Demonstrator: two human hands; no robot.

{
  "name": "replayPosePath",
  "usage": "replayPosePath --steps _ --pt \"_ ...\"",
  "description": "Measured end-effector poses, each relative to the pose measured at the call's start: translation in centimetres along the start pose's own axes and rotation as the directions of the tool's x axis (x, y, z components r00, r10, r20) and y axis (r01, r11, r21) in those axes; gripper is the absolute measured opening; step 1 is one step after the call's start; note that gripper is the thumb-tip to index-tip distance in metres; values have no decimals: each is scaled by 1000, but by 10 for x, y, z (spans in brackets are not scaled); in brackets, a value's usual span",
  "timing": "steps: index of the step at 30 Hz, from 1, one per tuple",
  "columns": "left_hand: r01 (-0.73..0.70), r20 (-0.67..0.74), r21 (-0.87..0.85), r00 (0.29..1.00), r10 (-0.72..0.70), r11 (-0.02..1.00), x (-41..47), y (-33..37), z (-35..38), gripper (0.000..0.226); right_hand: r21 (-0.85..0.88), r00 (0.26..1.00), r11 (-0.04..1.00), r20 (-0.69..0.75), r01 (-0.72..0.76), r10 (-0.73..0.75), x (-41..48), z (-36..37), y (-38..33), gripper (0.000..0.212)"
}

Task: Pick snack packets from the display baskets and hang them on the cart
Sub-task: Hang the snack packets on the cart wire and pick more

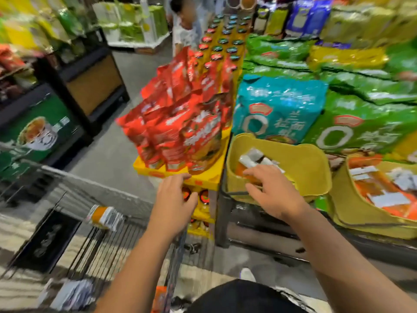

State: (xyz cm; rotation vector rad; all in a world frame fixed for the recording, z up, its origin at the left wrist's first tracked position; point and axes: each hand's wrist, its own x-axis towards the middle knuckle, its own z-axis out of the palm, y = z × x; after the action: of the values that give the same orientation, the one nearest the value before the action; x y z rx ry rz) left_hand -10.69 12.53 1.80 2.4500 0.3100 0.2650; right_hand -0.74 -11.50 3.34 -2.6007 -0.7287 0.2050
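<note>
One packet hangs on the cart. Right hand, fingers spread, reaches into the basket; left hand open, empty.

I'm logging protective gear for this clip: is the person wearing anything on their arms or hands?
No. The left hand and right hand are bare: no gloves, watch, ring or bracelet visible. Both forearms are bare too, with no sleeves in view.

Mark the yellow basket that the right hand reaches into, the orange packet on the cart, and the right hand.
yellow basket (309,159): head view, bare inner wall.
orange packet (104,216): head view, middle of its wrapper.
right hand (270,193): head view, back of the hand.
</note>
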Motion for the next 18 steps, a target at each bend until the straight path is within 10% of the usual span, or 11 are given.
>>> replayPosePath --steps 9,18 --pt "-136 55 141 990 129 981 64 92 108 45 -76 884 904 187 -422 428 12 -76 130 55" --pt "-134 109 399 989 99 907 78 92 142 60 -230 862 955 428 -186 271 93 -31 141 24"
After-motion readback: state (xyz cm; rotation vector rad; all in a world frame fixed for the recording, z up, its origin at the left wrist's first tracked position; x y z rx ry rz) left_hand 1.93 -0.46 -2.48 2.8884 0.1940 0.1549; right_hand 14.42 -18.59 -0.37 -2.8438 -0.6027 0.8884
